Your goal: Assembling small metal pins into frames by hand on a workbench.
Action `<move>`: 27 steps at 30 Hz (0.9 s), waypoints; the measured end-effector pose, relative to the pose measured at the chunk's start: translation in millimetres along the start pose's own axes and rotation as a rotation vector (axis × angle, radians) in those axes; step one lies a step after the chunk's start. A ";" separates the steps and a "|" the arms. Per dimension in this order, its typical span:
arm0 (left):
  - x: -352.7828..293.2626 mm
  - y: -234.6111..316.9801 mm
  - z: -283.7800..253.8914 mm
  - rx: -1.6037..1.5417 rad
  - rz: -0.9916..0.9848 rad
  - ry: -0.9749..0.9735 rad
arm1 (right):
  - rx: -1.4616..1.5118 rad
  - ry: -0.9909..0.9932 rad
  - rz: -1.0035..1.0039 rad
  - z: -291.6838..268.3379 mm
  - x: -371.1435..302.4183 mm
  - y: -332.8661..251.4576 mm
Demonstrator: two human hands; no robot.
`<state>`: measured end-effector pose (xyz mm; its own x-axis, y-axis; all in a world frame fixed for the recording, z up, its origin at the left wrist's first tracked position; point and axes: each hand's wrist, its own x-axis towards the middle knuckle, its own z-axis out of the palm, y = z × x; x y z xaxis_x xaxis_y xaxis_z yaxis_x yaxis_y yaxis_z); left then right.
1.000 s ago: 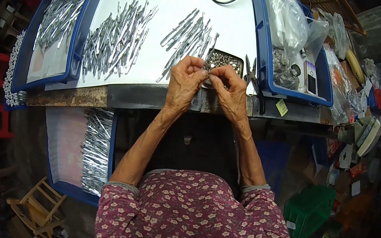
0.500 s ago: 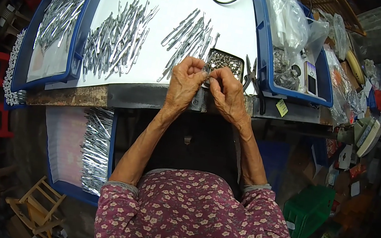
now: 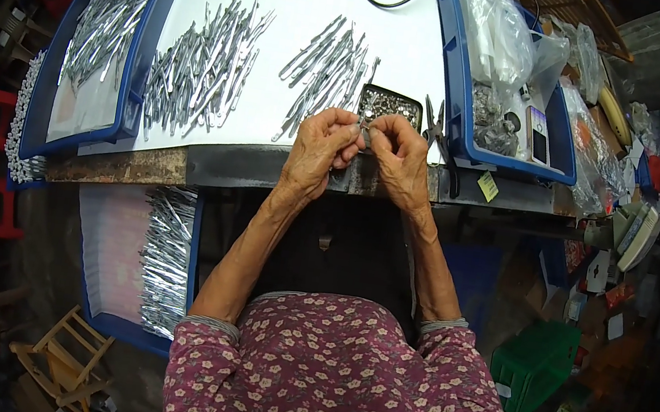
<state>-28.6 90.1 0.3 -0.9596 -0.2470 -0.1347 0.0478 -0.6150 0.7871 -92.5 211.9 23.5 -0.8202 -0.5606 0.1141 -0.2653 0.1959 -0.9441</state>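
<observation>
My left hand (image 3: 322, 147) and my right hand (image 3: 399, 158) meet just above the table's front edge, fingertips pinched close together. Between them is a thin silvery metal piece (image 3: 363, 126), mostly hidden by the fingers; its exact kind is unclear. Right behind my hands sits a dark rectangular tray (image 3: 394, 90) of small shiny metal parts. Pliers with dark handles (image 3: 436, 137) lie beside it on the right. Beyond my left hand is a loose pile of slim silvery metal strips (image 3: 330, 61), with a larger pile of strips (image 3: 205, 68) farther left.
A blue bin (image 3: 142, 50) with more strips stands at the left; another blue bin (image 3: 483, 155) holds plastic bags and a phone-like device (image 3: 538, 135) at the right. Below the table's left side lies a blue tray (image 3: 113, 259) of strips. A black cable (image 3: 377, 2) crosses the far tabletop.
Both hands have shifted slightly down toward me. My left hand's lower fingers have curled round, and the silvery piece between the fingertips shows a little more.
</observation>
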 end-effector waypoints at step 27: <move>-10.0 1.6 9.9 0.330 0.148 0.139 | -0.013 0.045 -0.003 3.8 -0.4 1.5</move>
<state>-21.7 99.0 8.9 -0.9011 -0.4282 -0.0678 0.0695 -0.2970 0.9523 -90.6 209.3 20.8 -0.8414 -0.5243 0.1312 -0.2741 0.2047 -0.9397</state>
